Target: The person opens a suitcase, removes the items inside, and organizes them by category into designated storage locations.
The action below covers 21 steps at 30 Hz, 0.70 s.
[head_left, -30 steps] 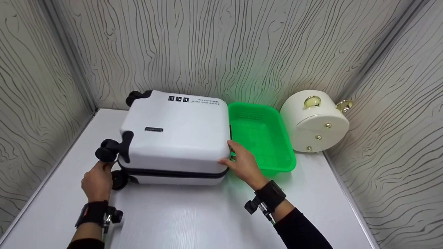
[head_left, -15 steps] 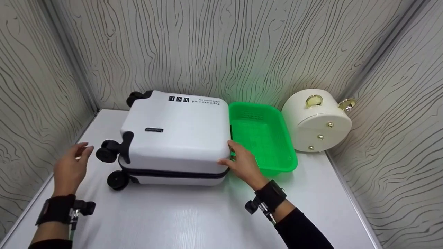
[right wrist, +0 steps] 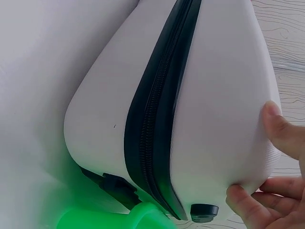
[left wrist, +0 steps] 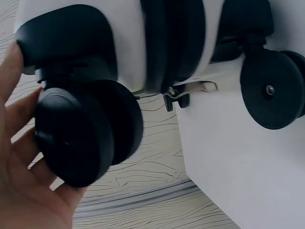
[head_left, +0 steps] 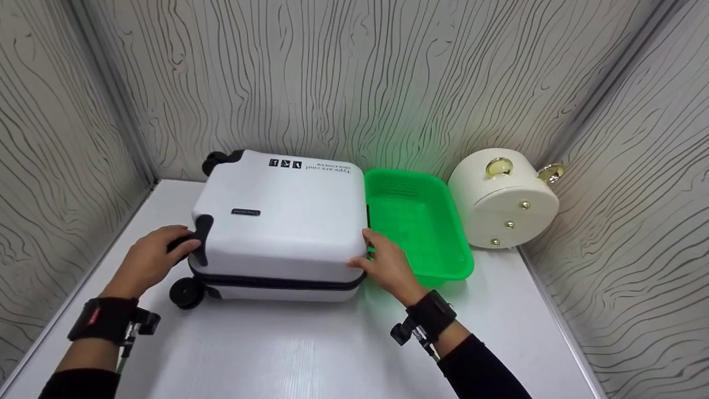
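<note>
A white hard-shell suitcase [head_left: 282,221] lies flat on the white table, its wheels toward the left. My left hand [head_left: 148,259] is at its near left corner, thumb on the black corner guard [head_left: 203,238]. In the left wrist view, the fingers of that hand curve behind the upper black wheel [left wrist: 76,138]; the head view mostly hides this wheel. My right hand [head_left: 390,269] grips the near right corner between thumb and fingers. The right wrist view shows the suitcase's black zip [right wrist: 155,105], closed along the visible side, near that hand.
A green plastic basket [head_left: 462,260] stands right against the suitcase's right end. Beyond it sits a cream rounded box [head_left: 507,199] with gold rings and knobs. Wood-grain panels [head_left: 332,72] enclose the table at the back and sides.
My left hand first moves off the wheel to the left, then comes back to the near left corner from a higher position. My right hand keeps its hold, and the suitcase stays put.
</note>
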### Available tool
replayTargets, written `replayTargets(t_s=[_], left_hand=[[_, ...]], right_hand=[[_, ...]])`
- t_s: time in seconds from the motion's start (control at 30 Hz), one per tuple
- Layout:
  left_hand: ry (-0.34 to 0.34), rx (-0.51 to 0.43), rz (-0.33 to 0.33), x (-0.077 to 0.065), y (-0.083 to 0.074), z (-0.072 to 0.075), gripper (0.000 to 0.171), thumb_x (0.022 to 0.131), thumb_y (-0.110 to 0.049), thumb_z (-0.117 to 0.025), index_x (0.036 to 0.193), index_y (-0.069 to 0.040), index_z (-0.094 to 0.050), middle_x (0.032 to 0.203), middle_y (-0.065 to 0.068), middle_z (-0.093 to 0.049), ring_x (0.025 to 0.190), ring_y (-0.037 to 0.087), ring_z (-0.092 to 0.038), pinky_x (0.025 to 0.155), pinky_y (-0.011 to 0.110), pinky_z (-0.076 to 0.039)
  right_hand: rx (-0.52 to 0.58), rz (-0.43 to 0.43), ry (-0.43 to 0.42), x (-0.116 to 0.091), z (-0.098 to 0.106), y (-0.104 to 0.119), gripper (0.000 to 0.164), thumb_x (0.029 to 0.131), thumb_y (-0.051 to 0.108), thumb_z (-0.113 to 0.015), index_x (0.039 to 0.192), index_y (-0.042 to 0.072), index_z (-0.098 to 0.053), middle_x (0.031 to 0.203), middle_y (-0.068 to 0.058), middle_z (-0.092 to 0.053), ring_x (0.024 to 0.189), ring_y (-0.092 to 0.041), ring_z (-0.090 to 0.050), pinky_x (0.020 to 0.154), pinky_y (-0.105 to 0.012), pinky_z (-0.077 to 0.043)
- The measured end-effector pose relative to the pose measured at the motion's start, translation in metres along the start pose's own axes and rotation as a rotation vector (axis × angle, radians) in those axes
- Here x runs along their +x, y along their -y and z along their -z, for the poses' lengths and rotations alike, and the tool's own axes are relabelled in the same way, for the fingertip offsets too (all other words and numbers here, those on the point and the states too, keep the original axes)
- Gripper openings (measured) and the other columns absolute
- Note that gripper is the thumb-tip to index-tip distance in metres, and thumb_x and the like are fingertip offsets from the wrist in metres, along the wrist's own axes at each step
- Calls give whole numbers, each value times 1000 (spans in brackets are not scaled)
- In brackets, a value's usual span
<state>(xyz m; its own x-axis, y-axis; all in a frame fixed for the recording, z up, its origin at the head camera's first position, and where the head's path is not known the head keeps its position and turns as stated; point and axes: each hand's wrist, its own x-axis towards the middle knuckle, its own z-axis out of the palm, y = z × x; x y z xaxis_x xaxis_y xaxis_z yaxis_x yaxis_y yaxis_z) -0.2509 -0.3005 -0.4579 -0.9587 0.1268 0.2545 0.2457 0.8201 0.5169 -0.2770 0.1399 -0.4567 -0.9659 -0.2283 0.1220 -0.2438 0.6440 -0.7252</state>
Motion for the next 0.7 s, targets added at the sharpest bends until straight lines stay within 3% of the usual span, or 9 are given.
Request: replayTargets(t_s=[0.3, 0.7], left_hand=[[-31, 20, -33, -10, -5, -8, 52, 97, -45, -58, 121, 1, -64, 127, 22, -57, 118, 41, -51, 97, 59, -38], [-14, 87, -49, -36, -32, -11, 46, 96, -39, -63, 120, 0, -65, 120, 18, -59, 113, 39, -53, 92, 58, -43]], right_hand=[[23, 33, -1, 17, 5, -11, 79, 81, 19, -81, 145, -4, -41, 140, -21, -50, 121, -34, -56, 92, -38, -51], [82, -40, -59, 55, 6, -26, 65, 85, 21, -76, 142, 4, -50, 136, -15, -57, 117, -28, -60, 90, -37, -53]])
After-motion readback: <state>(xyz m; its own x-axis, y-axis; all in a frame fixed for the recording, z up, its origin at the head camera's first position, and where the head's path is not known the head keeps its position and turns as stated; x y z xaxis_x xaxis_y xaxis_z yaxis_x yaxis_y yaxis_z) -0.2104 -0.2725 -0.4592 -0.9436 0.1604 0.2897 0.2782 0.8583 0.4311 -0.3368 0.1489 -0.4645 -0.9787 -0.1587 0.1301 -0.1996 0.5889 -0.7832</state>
